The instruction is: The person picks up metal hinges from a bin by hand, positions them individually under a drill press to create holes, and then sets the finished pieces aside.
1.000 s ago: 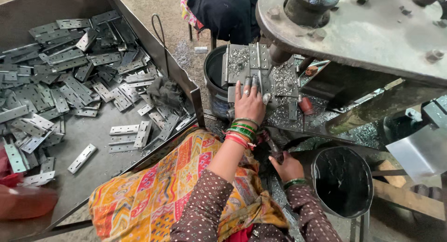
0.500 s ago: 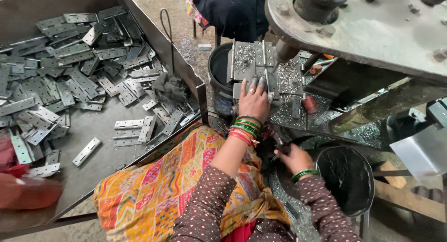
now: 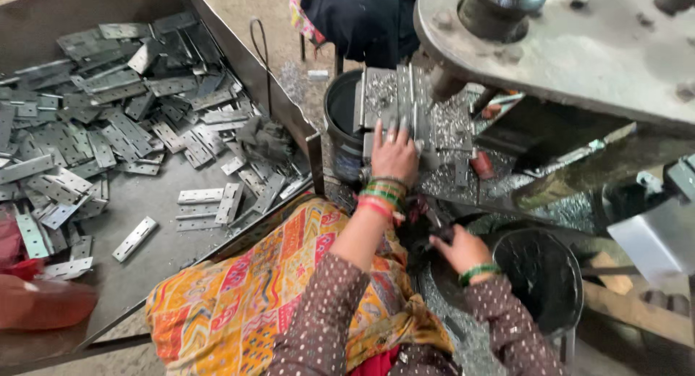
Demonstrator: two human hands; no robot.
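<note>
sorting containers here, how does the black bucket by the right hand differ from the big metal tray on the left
The black bucket is round, deep and dark; the metal tray is wide, shallow, grey, with straight sloping walls. The tray holds many flat hinge plates; what is in the bucket cannot be told. Both are open-topped.

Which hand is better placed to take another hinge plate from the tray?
Left. The left hand rests on the metal block under the press, on the side nearest the tray of hinge plates. The right hand is low, away from the tray, beside the black bucket.
</note>
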